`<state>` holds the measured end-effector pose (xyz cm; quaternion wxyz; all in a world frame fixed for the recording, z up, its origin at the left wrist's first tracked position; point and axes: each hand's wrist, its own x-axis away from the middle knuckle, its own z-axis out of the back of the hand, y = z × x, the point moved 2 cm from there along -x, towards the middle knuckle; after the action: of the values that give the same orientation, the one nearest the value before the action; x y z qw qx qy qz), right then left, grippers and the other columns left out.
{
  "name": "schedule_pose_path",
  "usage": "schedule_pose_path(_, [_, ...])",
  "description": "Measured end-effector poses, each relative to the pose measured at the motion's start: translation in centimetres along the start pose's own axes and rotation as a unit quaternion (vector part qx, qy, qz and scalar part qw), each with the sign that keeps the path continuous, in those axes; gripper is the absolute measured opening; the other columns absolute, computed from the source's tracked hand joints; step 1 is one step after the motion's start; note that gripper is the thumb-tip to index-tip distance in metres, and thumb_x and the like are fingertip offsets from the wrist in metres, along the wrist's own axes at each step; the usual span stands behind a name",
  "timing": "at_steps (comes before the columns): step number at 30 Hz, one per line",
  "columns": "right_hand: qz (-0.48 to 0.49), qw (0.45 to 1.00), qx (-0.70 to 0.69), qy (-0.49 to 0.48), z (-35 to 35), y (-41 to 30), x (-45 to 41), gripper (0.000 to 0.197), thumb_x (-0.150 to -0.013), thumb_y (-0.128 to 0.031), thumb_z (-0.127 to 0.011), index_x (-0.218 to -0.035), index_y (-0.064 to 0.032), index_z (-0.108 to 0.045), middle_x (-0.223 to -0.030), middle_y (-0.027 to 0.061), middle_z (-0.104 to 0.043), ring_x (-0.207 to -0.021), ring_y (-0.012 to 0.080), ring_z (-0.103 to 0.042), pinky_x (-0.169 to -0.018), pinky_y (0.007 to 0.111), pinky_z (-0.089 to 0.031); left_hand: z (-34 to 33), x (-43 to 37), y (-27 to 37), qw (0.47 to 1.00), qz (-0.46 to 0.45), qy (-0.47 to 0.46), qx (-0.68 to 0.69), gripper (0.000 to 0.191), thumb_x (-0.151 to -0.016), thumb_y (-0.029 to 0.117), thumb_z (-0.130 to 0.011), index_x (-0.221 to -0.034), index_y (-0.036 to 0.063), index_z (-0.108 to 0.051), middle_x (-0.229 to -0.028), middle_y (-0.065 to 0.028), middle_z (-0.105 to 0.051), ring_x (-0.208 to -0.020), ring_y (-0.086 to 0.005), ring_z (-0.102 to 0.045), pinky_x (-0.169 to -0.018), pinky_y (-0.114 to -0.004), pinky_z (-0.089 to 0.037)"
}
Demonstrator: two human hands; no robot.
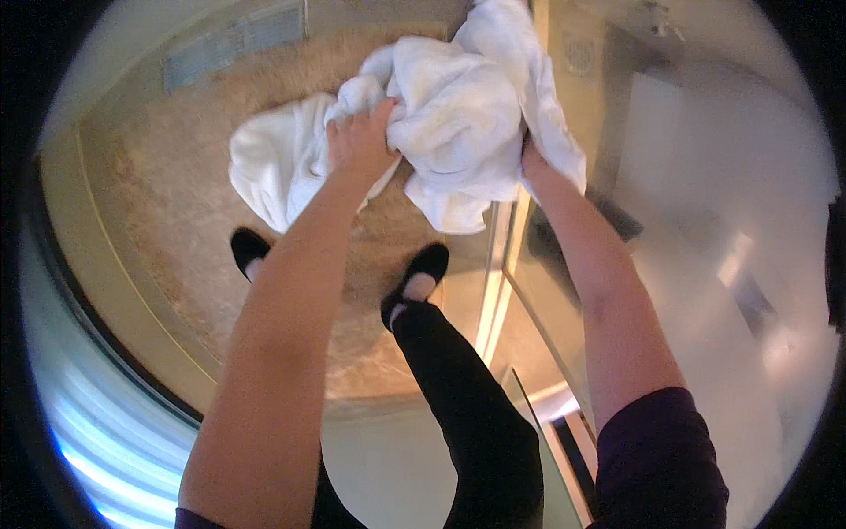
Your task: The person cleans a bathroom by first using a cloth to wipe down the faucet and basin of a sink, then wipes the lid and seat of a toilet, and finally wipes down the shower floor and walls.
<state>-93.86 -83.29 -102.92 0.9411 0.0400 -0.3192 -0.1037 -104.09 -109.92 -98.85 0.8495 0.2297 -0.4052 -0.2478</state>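
Note:
A large bundle of white terry cloth (456,125), which looks like bath towels, spreads in loose folds before me. My left hand (362,135) grips the cloth near its middle, with the thumb against the thicker heap. One flatter part of the cloth (277,155) stretches away to the left of that hand. My right hand (534,162) reaches into the right side of the bundle, where a long fold hangs over the wrist. Cloth hides most of its fingers. The upper end of the bundle runs up beside a metal frame.
Brown marbled flooring (192,178) lies under my feet in black shoes (423,264). A metal-framed glass panel (500,264) stands close on the right, with a pale surface (714,198) beyond it. At the upper left is a greyish rectangular panel (231,46).

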Motion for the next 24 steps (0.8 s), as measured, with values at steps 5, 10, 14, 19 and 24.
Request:
schedule_pose_path(5, [0.045, 0.98, -0.037, -0.191, -7.4, -3.1, 14.8, 0.034, -0.072, -0.036, -0.06, -0.088, -0.006, -0.065, -0.092, 0.0169, -0.063, -0.087, 0.0302, -0.06, -0.077, 0.038, -0.047, -1.8, 11.0, -10.0, 0.983, -0.013, 0.13, 0.128, 0.07, -0.073, 0.024, -0.07, -0.131, 0.0071, -0.035, -0.121, -0.0205, -0.048, -0.111, -0.0347, -0.047, -0.092, -0.041, -0.039])
schedule_pose_path(10, [0.075, 0.948, -0.054, -0.304, -5.8, -0.3, 22.6, 0.035, -0.072, -0.036, -0.061, -0.089, -0.0058, -0.064, -0.093, 0.0172, -0.062, -0.087, 0.0305, -0.059, -0.077, 0.038, -0.046, 5.8, 25.9, -20.5, 0.827, 0.324, 0.257, 0.38, 0.06, -0.077, 0.024, -0.061, -0.128, 0.0039, -0.039, -0.12, -0.0179, -0.048, -0.107, -0.0316, -0.048, -0.09, -0.042, -0.042])
schedule_pose_path(14, [0.107, 0.988, 0.028, -0.107, 3.1, 4.5, 9.9, 0.035, -0.072, -0.036, -0.061, -0.091, -0.0056, -0.064, -0.094, 0.0174, -0.062, -0.087, 0.0307, -0.059, -0.078, 0.039, -0.046, 12.4, 30.8, -19.2, 0.677, 0.399, 0.359, 0.503, 0.056, -0.078, 0.027, -0.055, -0.126, 0.0026, -0.041, -0.12, -0.0161, -0.047, -0.105, -0.0302, -0.048, -0.089, -0.045, -0.043])
schedule_pose_path(19, [0.103, 0.971, 0.109, 0.186, 14.0, 4.0, -5.8, 0.036, -0.073, -0.036, -0.062, -0.093, -0.0054, -0.063, -0.095, 0.0177, -0.061, -0.087, 0.031, -0.058, -0.078, 0.039, -0.045, 11.5, 31.1, -16.3, 0.789, 0.346, 0.393, 0.322, 0.056, -0.081, 0.033, -0.055, -0.124, -0.0002, -0.043, -0.12, -0.0174, -0.046, -0.104, -0.0325, -0.048, -0.087, -0.047, -0.044])
schedule_pose_path(24, [0.078, 0.992, 0.092, 0.041, 0.8, 0.7, 2.4, 0.037, -0.073, -0.035, -0.062, -0.095, -0.0052, -0.062, -0.096, 0.018, -0.06, -0.087, 0.0313, -0.058, -0.079, 0.04, -0.045, 5.3, 29.3, -12.6, 0.789, 0.415, 0.297, 0.343, 0.051, -0.083, 0.023, -0.054, -0.123, -0.0063, -0.042, -0.121, -0.0206, -0.045, -0.109, -0.0313, -0.044, -0.093, -0.039, -0.037])
